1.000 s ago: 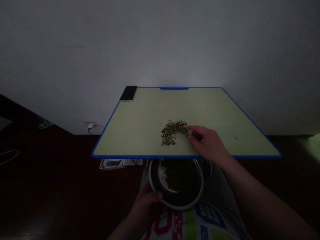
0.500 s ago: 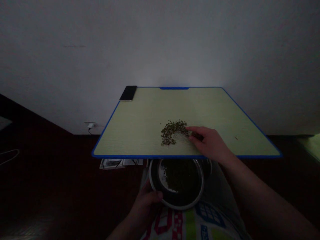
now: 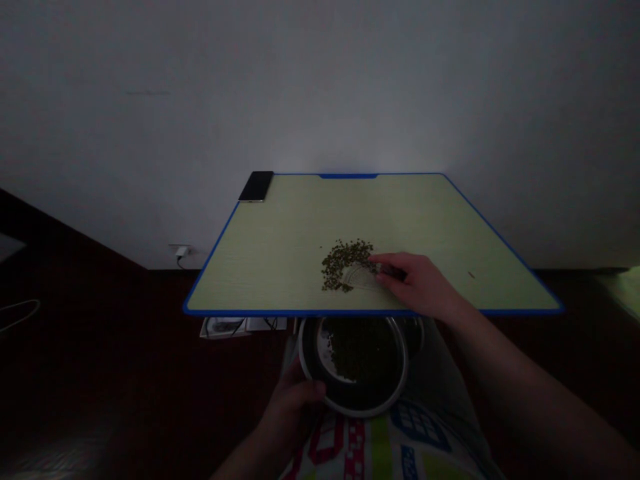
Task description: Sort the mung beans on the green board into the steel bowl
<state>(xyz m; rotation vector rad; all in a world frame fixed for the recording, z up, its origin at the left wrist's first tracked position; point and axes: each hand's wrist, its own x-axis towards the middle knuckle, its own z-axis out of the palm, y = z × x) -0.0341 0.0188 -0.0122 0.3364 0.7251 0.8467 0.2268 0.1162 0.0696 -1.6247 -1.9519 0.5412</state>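
My left hand [image 3: 295,403] grips the near left rim of a round metal bowl [image 3: 356,412], its thumb over the edge. The bowl sits on my lap, just below the table's front edge, and holds a heap of small dark green grains [image 3: 367,350]. On the pale tabletop [image 3: 390,213] lies a loose, curved patch of small green-brown grains [image 3: 345,257]. My right hand [image 3: 417,283] rests at the right side of this patch. Its index finger and thumb are stretched out and apart, the index tip touching the grains; the other fingers are curled and partly hidden.
A black phone [image 3: 257,187] lies at the table's far left corner. A small brown sliver [image 3: 471,275] is on the right side of the tabletop. Behind the table stands a wall with a plug [image 3: 181,252] in a socket. Under the table is a white box [image 3: 225,327] with cables.
My right index fingertip has shifted slightly left into the grains. The bowl and my left hand stay where they were.
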